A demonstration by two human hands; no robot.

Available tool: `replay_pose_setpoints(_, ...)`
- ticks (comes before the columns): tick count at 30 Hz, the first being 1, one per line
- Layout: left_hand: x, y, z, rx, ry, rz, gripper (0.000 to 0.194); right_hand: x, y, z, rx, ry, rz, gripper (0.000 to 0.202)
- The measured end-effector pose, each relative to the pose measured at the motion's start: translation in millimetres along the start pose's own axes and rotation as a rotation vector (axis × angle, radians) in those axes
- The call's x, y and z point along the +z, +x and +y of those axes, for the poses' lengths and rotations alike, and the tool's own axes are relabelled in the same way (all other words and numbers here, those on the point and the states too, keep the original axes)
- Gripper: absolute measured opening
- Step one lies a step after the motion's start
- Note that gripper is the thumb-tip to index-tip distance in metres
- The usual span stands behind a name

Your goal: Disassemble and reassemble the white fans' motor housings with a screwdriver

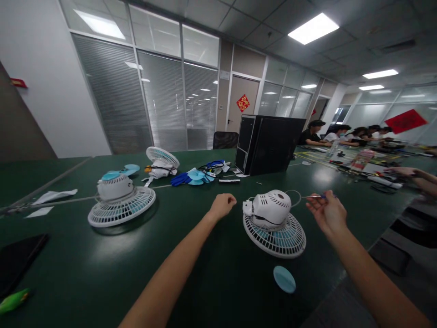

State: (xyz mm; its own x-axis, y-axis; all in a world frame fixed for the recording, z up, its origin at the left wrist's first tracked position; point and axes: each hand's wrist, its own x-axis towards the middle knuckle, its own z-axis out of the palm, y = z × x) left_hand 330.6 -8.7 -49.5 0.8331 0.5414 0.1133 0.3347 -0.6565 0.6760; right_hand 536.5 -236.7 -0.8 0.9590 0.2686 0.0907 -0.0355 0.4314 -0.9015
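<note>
A white fan (pixel 273 209) lies face down on the green table (pixel 211 255), its motor housing on top and its round grille beneath. My right hand (pixel 329 212), to the right of the fan, holds a thin screwdriver whose shaft (pixel 313 197) points left toward the housing. Left of the fan is my left hand (pixel 222 206), its fingers curled together; whether anything small is between them is hidden. A thin cable (pixel 299 196) loops out beside the housing. Near the grille's front edge lies a light blue disc (pixel 284 279).
Another face-down fan (pixel 122 207) and a tilted fan (pixel 162 161) stand at the left. Blue gloves (pixel 180 179) lie mid-table, before a black computer case (pixel 269 143). A green object (pixel 14 300) is at the lower left. People sit along the far right.
</note>
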Motion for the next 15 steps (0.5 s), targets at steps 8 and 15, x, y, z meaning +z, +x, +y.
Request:
replay_pose_setpoints(8,42.1,-4.7,-21.0,-0.032,0.176,0.031,0.028,4.4,-10.8,1.0,-0.041,-0.128,-0.051,0.017)
replay_pose_setpoints(15,47.2,-4.7,-23.9,0.039,0.196,0.085,0.028,-1.6,-9.6,-13.9,-0.292,-0.489,-0.054,0.028)
